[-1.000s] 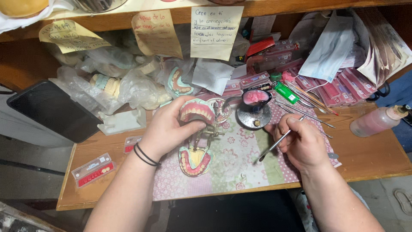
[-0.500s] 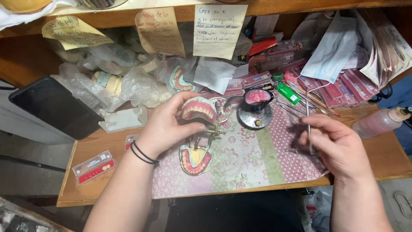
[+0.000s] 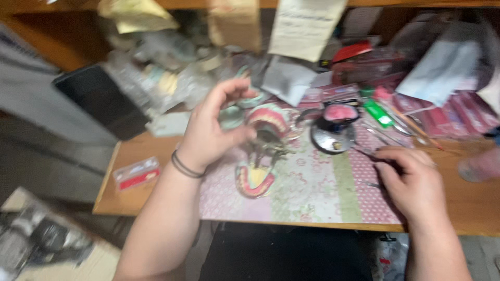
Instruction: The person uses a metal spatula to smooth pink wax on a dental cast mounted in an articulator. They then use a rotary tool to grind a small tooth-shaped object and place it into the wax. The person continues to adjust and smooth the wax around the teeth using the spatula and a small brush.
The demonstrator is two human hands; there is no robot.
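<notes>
Holding: our left hand (image 3: 211, 132) loosely curled, fingertips on the pink denture model (image 3: 268, 122) above the patterned mat (image 3: 317, 190).
Right hand (image 3: 411, 179): knuckles up on the mat; grip unclear through blur, possibly a thin tool.
Nearby: second denture (image 3: 254, 181), round dish (image 3: 333, 136).

Wooden workbench (image 3: 156, 151), cluttered shelf (image 3: 364, 4) above, grey floor (image 3: 41, 171) below.

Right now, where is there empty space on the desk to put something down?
Bare wood lies between the red-and-white packet and the patterned mat. The mat's front strip between both hands is free too. The back, by the shelf, is crowded.
</notes>
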